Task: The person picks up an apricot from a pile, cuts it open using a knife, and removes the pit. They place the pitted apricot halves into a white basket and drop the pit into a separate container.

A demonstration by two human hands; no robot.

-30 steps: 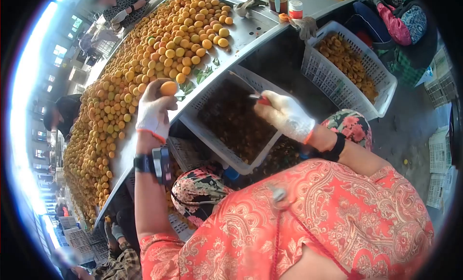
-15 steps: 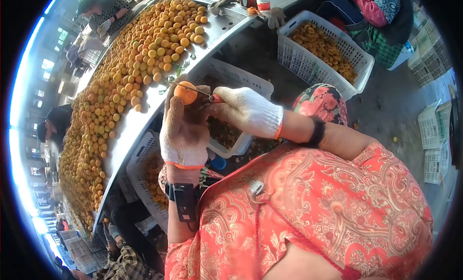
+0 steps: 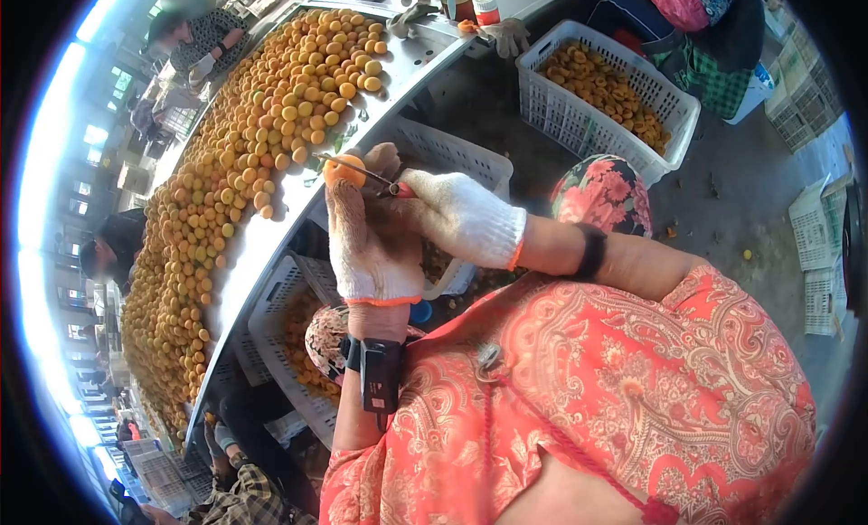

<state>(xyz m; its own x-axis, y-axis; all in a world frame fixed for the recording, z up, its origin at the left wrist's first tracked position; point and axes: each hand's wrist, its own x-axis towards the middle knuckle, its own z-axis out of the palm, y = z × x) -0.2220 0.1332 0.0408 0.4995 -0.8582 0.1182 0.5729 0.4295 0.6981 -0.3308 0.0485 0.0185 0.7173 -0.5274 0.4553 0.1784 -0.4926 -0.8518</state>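
head view, left hand (image 3: 372,245) gripping fruit (image 3: 344,172), right hand (image 3: 466,219) clutching knife (image 3: 378,180) against it

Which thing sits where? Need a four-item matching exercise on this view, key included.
Things
1. Single round orange fruit
2. Thin-bladed knife with a red handle
3. Large heap of round orange fruit
4. White slatted plastic crate

Places
A. On the floor, holding cut orange pieces
B. In the white-gloved left hand
C. Spread over the shiny metal table
D. In the white-gloved right hand

Pairs: 1-B, 2-D, 3-C, 4-A
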